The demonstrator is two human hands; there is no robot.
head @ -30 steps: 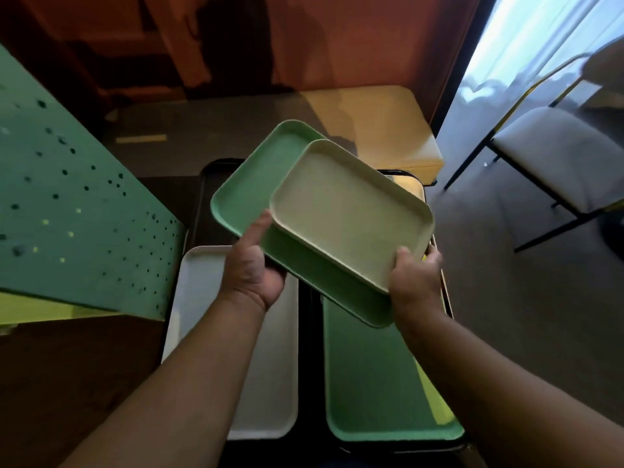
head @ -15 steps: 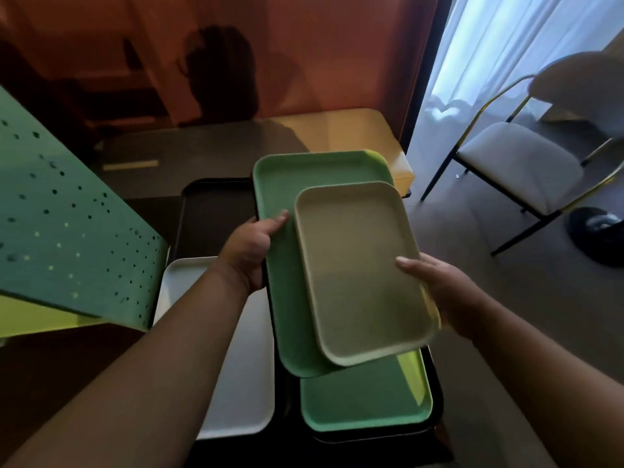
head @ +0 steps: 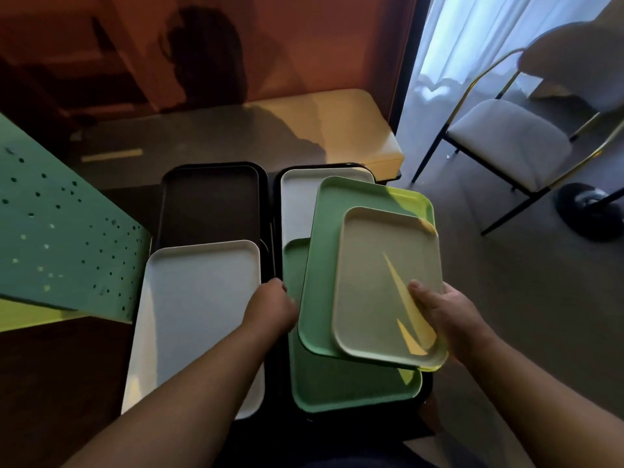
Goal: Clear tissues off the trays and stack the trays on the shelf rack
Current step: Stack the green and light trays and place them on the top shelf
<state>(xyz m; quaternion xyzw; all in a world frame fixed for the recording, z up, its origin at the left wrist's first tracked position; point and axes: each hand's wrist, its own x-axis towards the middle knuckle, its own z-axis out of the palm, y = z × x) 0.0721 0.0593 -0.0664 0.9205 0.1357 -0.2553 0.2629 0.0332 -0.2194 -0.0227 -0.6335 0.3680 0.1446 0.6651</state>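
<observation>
Below, both hands point(head: 270, 310) point(head: 442, 314) grip stacked cream tray point(head: 378, 282) and green tray point(head: 324, 251) over racked trays point(head: 199, 298).

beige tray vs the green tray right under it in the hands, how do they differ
The beige tray is smaller and lies on top; the green tray under it is larger and shows along its left and far edges. The right hand has its thumb on the beige tray, while the left hand is at the green tray's left edge. Both are rounded rectangles, empty.

dim room, daylight pouring through the curtain point(head: 472, 45) on the right. a head shadow darkens the orange wall point(head: 202, 55). wide-angle bending at the edges.
</observation>
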